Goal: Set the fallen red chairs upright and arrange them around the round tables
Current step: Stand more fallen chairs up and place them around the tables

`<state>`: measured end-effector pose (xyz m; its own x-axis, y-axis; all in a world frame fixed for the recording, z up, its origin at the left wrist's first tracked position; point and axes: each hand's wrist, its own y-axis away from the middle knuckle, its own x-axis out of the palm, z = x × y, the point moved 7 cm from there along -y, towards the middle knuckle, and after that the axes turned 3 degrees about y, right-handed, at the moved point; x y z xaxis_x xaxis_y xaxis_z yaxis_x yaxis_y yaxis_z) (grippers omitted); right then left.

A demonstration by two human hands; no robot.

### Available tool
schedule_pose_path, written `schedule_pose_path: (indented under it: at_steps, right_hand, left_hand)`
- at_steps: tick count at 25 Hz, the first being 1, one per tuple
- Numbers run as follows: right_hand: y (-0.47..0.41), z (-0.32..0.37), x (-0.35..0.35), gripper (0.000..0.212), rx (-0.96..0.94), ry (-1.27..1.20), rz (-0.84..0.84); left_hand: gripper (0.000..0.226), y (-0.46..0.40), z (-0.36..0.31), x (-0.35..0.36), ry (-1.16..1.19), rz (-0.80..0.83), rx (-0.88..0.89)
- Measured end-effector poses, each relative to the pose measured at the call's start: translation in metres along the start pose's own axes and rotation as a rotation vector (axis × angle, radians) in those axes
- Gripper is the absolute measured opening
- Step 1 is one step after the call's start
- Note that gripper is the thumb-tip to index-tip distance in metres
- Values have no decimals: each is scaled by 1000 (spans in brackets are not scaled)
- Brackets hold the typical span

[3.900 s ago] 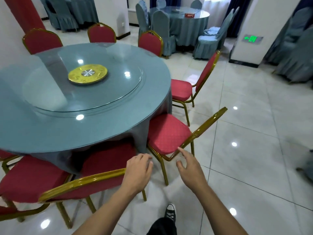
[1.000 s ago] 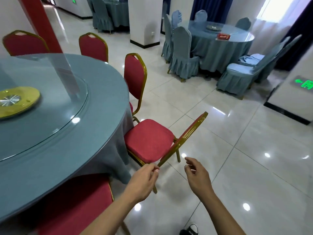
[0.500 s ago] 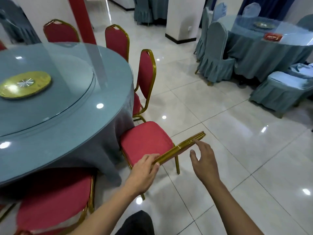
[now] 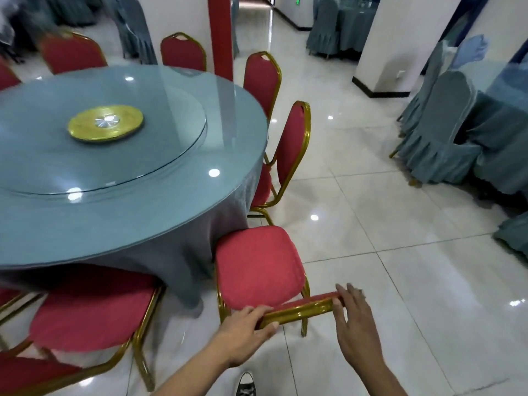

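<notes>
Nudging the red padded gold-framed chair (image 4: 257,270) toward the round blue-clothed surface (image 4: 228,195), my left hand (image 4: 243,335) is gripping its backrest top, right hand's fingers (image 4: 347,295) resting open; next I'm judging a gentle inward push.

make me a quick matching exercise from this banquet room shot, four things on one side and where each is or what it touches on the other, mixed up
Things:
1. left hand
2. right hand
3. gold disc
4. covered chair

Places:
A. middle of the round table's glass turntable
B. grips the near end of the chair's gold top rail
C. beside the far table on the right
D. fingers laid flat over the far end of the top rail

Pairs: 1-B, 2-D, 3-A, 4-C
</notes>
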<state>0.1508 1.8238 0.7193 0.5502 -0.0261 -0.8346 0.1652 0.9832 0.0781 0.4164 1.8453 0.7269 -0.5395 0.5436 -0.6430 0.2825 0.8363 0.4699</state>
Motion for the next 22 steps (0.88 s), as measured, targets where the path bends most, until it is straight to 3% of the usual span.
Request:
schedule_pose_path:
  at_steps: [3,6,15,22]
  right_hand:
    - [6,-4,15,58,-66,-49,11]
    - [-6,-12,18,73,-140,9,-2]
    - [-51,3,24,66,-566,149,222]
    - [-107,56,46,68,-657,131,308]
  left_hand:
    - [75,7,1,8,-51,-129,-76]
    - [70,12,-5,11,-61,-275,-186]
    - [71,45,-21,57,4,-611,-508]
    - [80,9,6,32,170,-754,-591]
